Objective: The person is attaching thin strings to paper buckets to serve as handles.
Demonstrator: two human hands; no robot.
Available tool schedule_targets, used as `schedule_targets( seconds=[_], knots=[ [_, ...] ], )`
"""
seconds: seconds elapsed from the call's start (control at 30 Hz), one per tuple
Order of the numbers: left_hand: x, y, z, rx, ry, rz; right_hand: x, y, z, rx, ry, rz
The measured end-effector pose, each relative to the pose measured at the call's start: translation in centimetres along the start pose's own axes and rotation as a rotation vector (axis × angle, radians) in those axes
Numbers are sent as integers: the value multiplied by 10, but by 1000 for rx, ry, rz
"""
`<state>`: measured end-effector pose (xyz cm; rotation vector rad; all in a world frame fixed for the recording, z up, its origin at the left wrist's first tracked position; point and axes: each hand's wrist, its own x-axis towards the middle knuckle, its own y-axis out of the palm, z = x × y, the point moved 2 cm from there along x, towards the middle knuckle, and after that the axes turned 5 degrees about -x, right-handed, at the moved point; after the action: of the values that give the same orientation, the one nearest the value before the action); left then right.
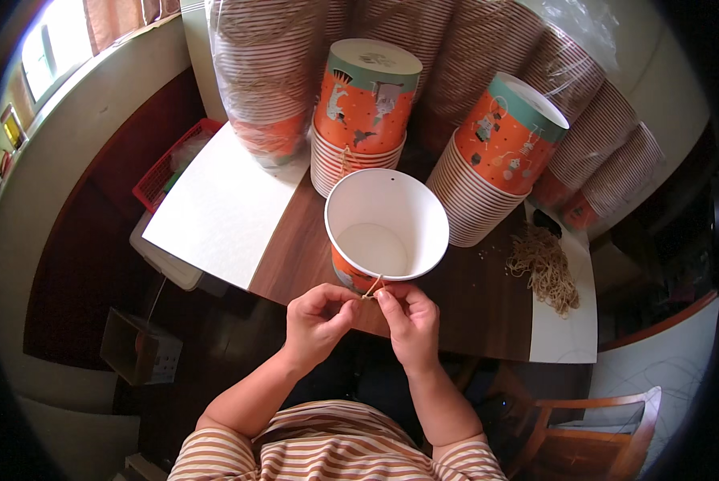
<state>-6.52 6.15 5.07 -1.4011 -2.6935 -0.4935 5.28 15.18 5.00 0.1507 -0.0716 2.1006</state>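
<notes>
A large orange paper bucket (369, 231), white inside, stands upright at the table's near edge. A short tan string (373, 289) comes from the near side of its rim. My left hand (319, 321) pinches the string between thumb and forefinger. Beside it, my right hand (407, 317) also pinches the string close to the rim. A small hole shows in the far wall of the bucket. Behind it rises a stack of nested buckets (367, 120), upside down, with a bit of string hanging on its side.
Another upside-down bucket stack (499, 156) stands right of centre. A bundle of tan strings (545, 268) lies on the table's right side. Plastic-wrapped bucket stacks (267, 64) line the back. A red basket (167, 164) sits at left, a wooden chair (592, 441) at lower right.
</notes>
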Motion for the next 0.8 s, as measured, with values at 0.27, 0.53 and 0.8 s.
schedule_targets(
  seconds=[0.27, 0.53, 0.8],
  knots=[
    [1, -1, 5, -64, -4, 8, -2, 7, 5, 261, 157, 109],
    [0, -2, 5, -117, -21, 13, 0, 1, 4, -3, 32, 67],
    [3, 10, -3, -273, -62, 42, -1, 0, 6, -158, -41, 28]
  ],
)
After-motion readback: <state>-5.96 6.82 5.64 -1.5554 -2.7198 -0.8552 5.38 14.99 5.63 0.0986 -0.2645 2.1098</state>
